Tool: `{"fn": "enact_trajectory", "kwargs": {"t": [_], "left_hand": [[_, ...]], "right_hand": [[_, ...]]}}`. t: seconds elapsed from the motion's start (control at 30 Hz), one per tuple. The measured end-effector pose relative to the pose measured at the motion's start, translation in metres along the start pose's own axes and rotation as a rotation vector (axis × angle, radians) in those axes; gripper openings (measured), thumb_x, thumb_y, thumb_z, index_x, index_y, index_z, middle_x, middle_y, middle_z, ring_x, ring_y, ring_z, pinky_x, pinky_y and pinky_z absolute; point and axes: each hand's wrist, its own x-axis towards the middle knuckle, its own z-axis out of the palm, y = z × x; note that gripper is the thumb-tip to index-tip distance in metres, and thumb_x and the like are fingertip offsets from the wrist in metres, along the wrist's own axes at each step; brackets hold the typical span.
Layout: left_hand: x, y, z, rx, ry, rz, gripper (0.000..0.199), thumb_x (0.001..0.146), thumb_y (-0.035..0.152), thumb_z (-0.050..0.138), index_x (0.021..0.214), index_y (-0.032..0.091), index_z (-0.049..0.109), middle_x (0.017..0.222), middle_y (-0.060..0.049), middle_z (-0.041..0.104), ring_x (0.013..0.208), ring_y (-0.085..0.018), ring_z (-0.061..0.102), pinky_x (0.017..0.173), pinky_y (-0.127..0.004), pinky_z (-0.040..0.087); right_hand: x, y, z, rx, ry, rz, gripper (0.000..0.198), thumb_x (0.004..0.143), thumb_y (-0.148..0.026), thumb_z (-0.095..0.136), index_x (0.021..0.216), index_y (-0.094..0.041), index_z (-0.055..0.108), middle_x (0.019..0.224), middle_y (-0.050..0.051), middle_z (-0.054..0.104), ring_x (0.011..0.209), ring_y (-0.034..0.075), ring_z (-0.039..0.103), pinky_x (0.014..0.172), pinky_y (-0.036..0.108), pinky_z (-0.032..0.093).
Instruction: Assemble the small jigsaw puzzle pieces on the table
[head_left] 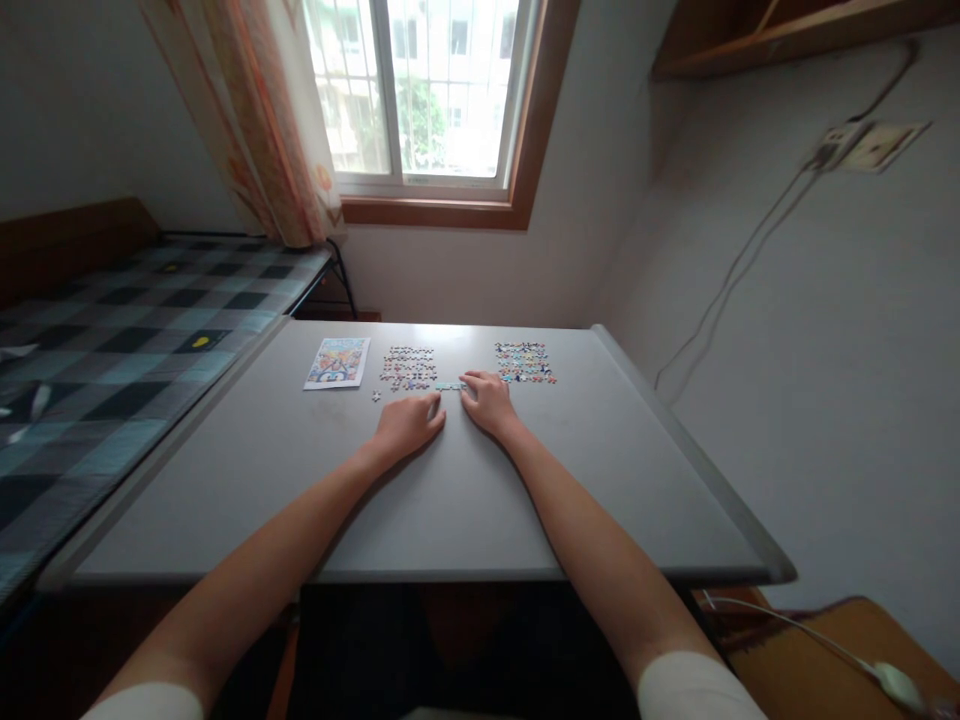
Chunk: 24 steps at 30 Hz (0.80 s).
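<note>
A short strip of joined, light blue jigsaw puzzle pieces (448,386) lies on the table between my hands. My right hand (489,400) is at its right end, with fingertips and thumb around a puzzle piece there. Just below the strip's left end rests my left hand (407,422), fingers curled in and thumb close to the index finger. Whatever it may hold is too small to make out. Loose jigsaw pieces in rows (409,362) lie beyond my left hand, and a second group (523,362) beyond my right. One single piece (376,397) sits apart at the left.
A printed picture sheet (337,363) lies left of the pieces on the grey table (600,480). To the left stands a bed (150,330) with a checked cover. A window (427,100) is ahead; cables (720,300) hang along the right wall.
</note>
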Motion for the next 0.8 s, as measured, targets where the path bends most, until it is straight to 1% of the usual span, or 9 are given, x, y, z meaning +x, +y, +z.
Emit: {"fn": "enact_trajectory", "kwargs": {"t": [0.1, 0.2, 0.33, 0.8], "left_hand": [[-0.0001, 0.0004, -0.0001, -0.007, 0.004, -0.001, 0.042, 0.089, 0.047, 0.039, 0.122, 0.028, 0.056, 0.098, -0.007, 0.07, 0.086, -0.022, 0.063, 0.073, -0.029, 0.042], [0.0001, 0.0002, 0.0, -0.01, 0.004, 0.002, 0.042, 0.089, 0.047, 0.039, 0.121, 0.027, 0.056, 0.097, -0.007, 0.07, 0.086, -0.022, 0.063, 0.072, -0.029, 0.042], [0.0004, -0.0006, 0.0006, -0.014, 0.004, 0.007, 0.041, 0.088, 0.048, 0.039, 0.119, 0.027, 0.057, 0.097, -0.007, 0.07, 0.086, -0.023, 0.063, 0.071, -0.029, 0.042], [0.0008, -0.0003, -0.0004, 0.005, 0.0, 0.009, 0.041, 0.088, 0.048, 0.039, 0.118, 0.027, 0.057, 0.095, -0.007, 0.07, 0.084, -0.022, 0.063, 0.069, -0.029, 0.041]], "right_hand": [[-0.0013, -0.0022, -0.001, -0.071, -0.05, -0.014, 0.037, 0.085, -0.033, 0.051, 0.118, -0.021, 0.061, 0.13, 0.007, 0.054, 0.119, 0.023, 0.044, 0.102, 0.04, 0.029], [-0.0024, -0.0034, -0.0021, -0.112, -0.081, -0.016, 0.038, 0.086, -0.036, 0.049, 0.12, -0.021, 0.059, 0.134, 0.006, 0.051, 0.122, 0.024, 0.042, 0.103, 0.041, 0.027], [-0.0025, -0.0029, -0.0028, -0.112, -0.096, -0.017, 0.039, 0.086, -0.038, 0.049, 0.12, -0.021, 0.059, 0.134, 0.006, 0.051, 0.122, 0.024, 0.042, 0.103, 0.041, 0.027], [-0.0023, -0.0001, -0.0029, -0.09, -0.081, -0.018, 0.038, 0.085, -0.038, 0.05, 0.118, -0.022, 0.061, 0.134, 0.005, 0.052, 0.122, 0.023, 0.043, 0.103, 0.042, 0.028]]}}
